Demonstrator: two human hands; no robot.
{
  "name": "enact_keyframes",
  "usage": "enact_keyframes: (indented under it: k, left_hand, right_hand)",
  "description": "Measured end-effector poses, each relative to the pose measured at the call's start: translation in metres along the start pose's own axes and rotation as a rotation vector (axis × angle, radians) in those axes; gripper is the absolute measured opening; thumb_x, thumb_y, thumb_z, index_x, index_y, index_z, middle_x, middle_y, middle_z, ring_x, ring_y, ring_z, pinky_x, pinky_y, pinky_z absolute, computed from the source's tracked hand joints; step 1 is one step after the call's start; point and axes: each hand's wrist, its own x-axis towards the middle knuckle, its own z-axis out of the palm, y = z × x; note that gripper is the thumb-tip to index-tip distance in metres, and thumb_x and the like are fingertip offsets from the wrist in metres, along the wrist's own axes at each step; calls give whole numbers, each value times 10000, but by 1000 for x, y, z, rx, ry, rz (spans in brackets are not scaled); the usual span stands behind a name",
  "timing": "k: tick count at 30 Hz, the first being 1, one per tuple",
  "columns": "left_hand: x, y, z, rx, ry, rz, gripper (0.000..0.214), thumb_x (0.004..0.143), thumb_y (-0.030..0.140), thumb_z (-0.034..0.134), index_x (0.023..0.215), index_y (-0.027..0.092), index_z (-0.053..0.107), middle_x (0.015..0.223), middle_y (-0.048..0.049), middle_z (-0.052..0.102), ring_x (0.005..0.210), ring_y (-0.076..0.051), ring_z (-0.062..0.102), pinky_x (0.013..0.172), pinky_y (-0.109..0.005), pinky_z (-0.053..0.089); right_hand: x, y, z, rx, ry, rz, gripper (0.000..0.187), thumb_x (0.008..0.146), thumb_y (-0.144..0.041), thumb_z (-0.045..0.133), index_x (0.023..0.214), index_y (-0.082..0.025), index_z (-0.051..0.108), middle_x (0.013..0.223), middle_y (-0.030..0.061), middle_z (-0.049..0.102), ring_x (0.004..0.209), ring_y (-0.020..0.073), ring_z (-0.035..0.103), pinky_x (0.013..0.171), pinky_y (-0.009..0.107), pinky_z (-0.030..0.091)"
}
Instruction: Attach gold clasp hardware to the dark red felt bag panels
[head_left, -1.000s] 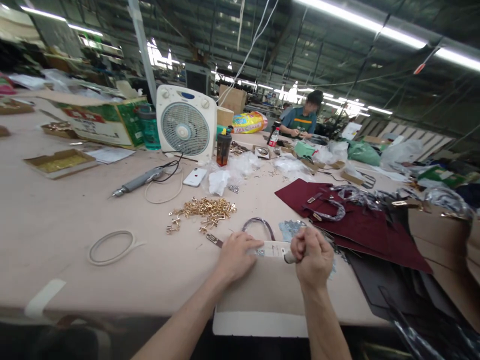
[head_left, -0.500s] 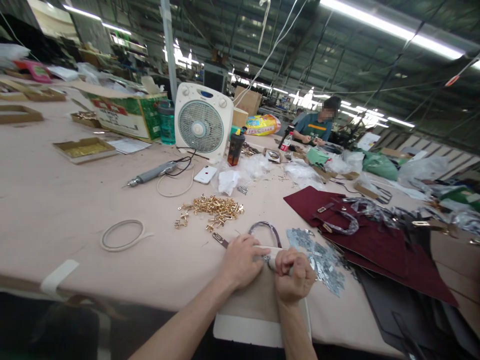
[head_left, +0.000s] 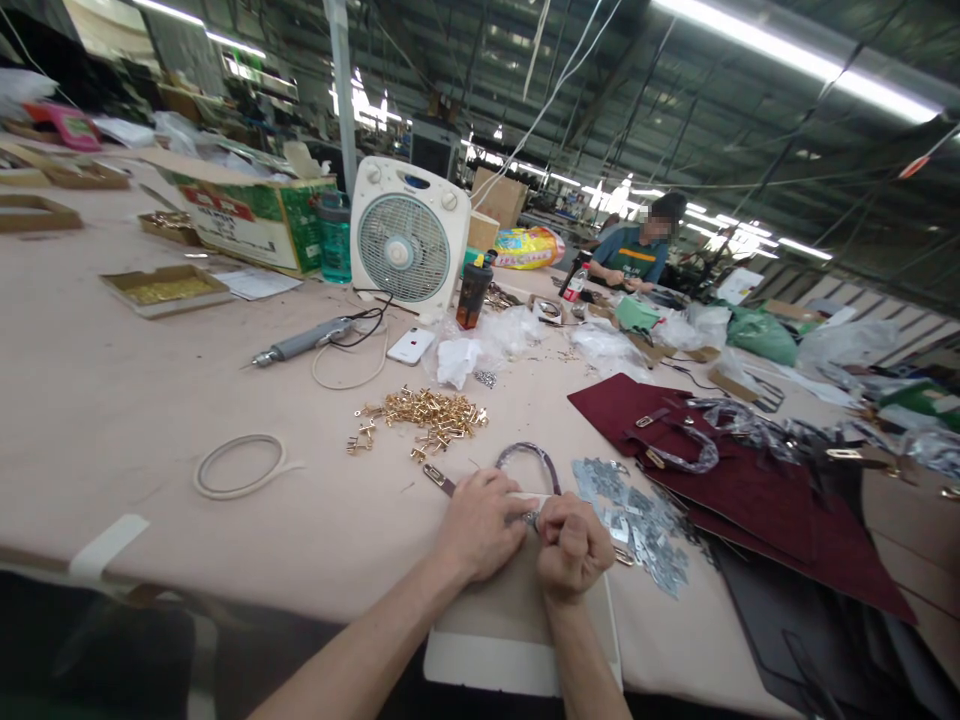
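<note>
A beige panel with a pale edge (head_left: 499, 620) lies at the table's front edge under both hands. My left hand (head_left: 478, 522) rests flat on its upper part, fingers stretched to the right. Beside it my right hand (head_left: 574, 548) is closed in a fist; whatever it grips is hidden. Small shiny metal bits show between the hands. Past them curves a dark purple bag handle (head_left: 529, 447), and a strap end with a gold fitting (head_left: 436, 477) sticks out left. Thin silver metal plates (head_left: 651, 545) are heaped right of my right hand.
Gold hardware (head_left: 431, 412) is piled ahead. A coil of pale strip (head_left: 201, 470), a grey electric screwdriver (head_left: 304, 342), a phone (head_left: 411, 346) and a box fan (head_left: 405, 245) stand or lie farther off. Burgundy panels (head_left: 757, 505) are stacked right. A co-worker (head_left: 637, 250) is beyond.
My right fist has shifted slightly left, closer to my left hand, and a gold piece beside it now shows. My left hand stays in place. The view has moved slightly.
</note>
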Motion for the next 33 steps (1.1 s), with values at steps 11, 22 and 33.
enact_keyframes:
  k: [11,22,33]
  left_hand:
    - [-5,3,-1,-24,64,40,387,877,233,665,1202,424,747,1230,33,720,1280,-255,522,1138,-461,386]
    - [-5,5,-3,-19,87,44,254,872,230,670,1094,328,744,1148,19,736,1253,-252,533,1122,-433,391]
    - [-6,6,-5,-30,79,36,295,888,213,644,1128,358,735,1201,30,727,1284,-254,520,1138,-441,378]
  right_hand:
    - [41,10,-4,271,-28,350,391,1044,-311,529,673,-189,548,542,-73,369,398,65,321,375,181,232]
    - [38,21,2,96,-214,475,443,1042,-424,540,660,-198,535,521,-69,401,398,80,339,384,219,238]
    - [27,13,-4,112,-238,314,432,1062,-352,487,653,-210,486,562,-55,404,452,99,362,433,235,279]
